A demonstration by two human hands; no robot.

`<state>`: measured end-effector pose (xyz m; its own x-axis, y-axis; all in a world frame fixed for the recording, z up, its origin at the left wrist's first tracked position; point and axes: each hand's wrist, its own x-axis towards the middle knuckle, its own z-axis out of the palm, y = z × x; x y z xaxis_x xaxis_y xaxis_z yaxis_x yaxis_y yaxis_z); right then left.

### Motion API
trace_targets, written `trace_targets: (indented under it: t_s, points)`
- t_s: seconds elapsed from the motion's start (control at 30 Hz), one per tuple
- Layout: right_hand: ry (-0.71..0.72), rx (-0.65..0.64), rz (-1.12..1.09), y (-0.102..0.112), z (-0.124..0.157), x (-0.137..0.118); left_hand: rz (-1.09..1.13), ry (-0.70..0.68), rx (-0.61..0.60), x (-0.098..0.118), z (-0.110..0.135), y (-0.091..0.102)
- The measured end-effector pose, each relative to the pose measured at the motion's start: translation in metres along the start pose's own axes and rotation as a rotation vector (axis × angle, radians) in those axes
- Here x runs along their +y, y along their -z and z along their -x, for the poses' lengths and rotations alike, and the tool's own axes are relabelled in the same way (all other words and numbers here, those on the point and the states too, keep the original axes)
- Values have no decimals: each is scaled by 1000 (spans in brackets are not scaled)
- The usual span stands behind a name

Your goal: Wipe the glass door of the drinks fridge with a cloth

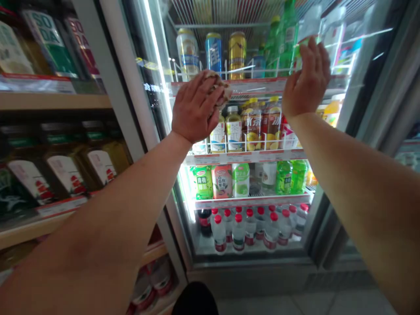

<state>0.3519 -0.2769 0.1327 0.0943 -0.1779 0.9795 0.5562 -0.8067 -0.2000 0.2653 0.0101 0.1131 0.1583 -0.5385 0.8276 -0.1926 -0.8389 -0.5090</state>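
Observation:
My left hand [197, 105] is closed over a crumpled, patterned cloth [219, 89] in front of the cooler's upper shelf edge. Below that hand stand bottled teas [234, 129] behind a white wire rail. Raised to the upper right, my right hand [307, 78] has its fingers curled around a green-and-white container [299, 54], mostly hidden by the hand. Green bottles [285, 41] stand just left of it on the top shelf. Several cans [236, 54] are on the same shelf, between my two hands.
Lower cooler shelves hold green and pink drink bottles [222, 181] and red-capped water bottles [238, 232]. At left, wooden shelves [52, 101] carry large dark bottles [62, 162]. The cooler's metal frame [252, 264] runs along the bottom, above a tiled floor [262, 304].

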Motion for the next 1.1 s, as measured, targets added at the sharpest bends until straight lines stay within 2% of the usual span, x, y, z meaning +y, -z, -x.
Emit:
trace_targets:
  t_s: [0.07,0.13,0.3,0.47,0.6,0.67,0.8,0.83,0.97,1.1]
  points:
    - [-4,-5,-8,-1,0,1,19,-107,-83,0,-1,1]
    - [-2,3,-25,-2,0,3,27,-142,-120,0,-1,0]
    - [7,13,-65,-4,1,6,24,22,-12,-2,-1,-1]
    - [8,2,1,-4,0,6,114,-25,-99,0,-1,0]
    - [16,22,-16,0,1,1,66,114,29,1,0,0]
    - [4,20,-7,1,2,-1,60,79,23,1,0,-1]
    - [-10,-21,23,0,1,0,40,-126,-69,0,0,-2]
    - [-6,-18,16,-1,1,1,23,-118,-54,1,0,-2]
    - [3,-18,-3,-3,-1,5,-59,70,58,2,1,0]
    - [17,0,-10,-6,-1,9,20,20,-56,1,1,0]
